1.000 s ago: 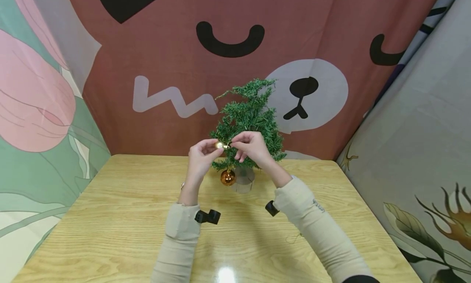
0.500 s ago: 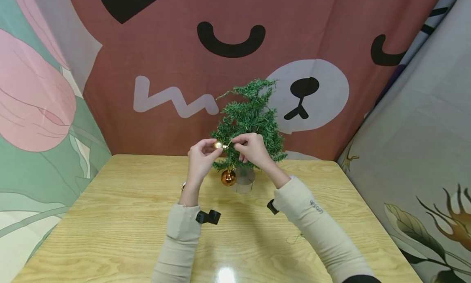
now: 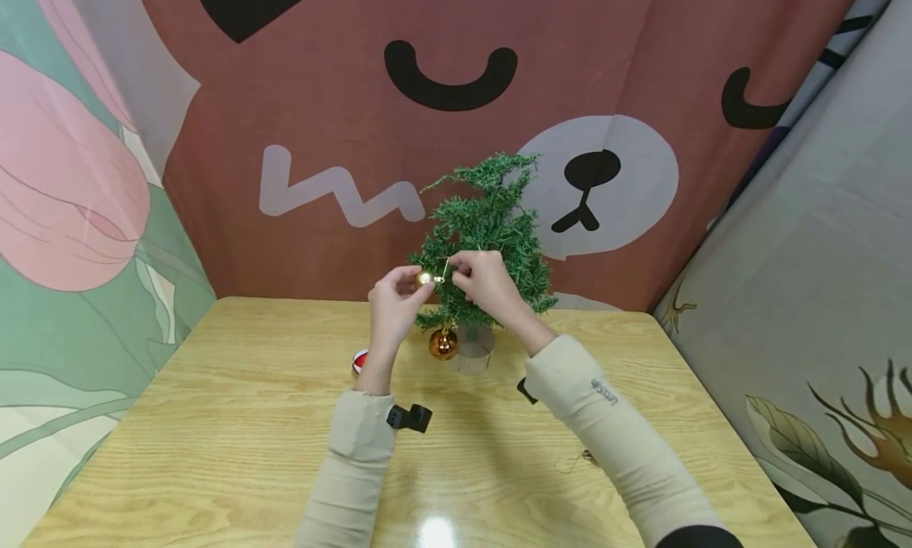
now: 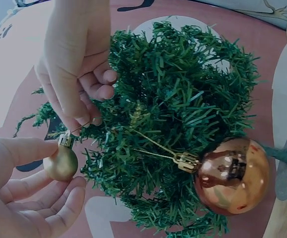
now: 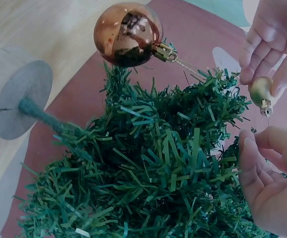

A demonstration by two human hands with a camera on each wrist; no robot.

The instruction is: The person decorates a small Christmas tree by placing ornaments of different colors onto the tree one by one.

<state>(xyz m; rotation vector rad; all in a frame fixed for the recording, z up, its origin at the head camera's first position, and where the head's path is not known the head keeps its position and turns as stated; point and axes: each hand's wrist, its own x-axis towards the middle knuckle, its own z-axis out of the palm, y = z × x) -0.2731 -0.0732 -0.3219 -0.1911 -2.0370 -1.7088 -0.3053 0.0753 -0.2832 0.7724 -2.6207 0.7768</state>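
A small matte gold Christmas bauble [image 3: 425, 279] is pinched between the thumb and fingers of my left hand [image 3: 394, 302]. My right hand [image 3: 488, 285] pinches the thin gold hanging string [image 4: 82, 127], which runs taut from the bauble's cap. Both hands are in front of a small green artificial Christmas tree [image 3: 492, 215], near its left side. From a low branch hangs a larger, shiny copper bauble [image 3: 444, 344] on a gold loop, below the hands. In the right wrist view the gold bauble [image 5: 261, 91] sits cap-down between my two hands.
The tree stands on a grey cylindrical base [image 3: 473, 350] at the back of the wooden table [image 3: 249, 421]. A red-and-white round object [image 3: 359, 361] lies partly behind my left wrist. Near my right forearm lies a thin gold string [image 3: 568, 464]. A printed cloth [image 3: 321, 255] hangs behind.
My right hand has risen slightly, drawing the bauble's string upward. The left forearm has shifted a little to the right, uncovering more of the red-and-white object.
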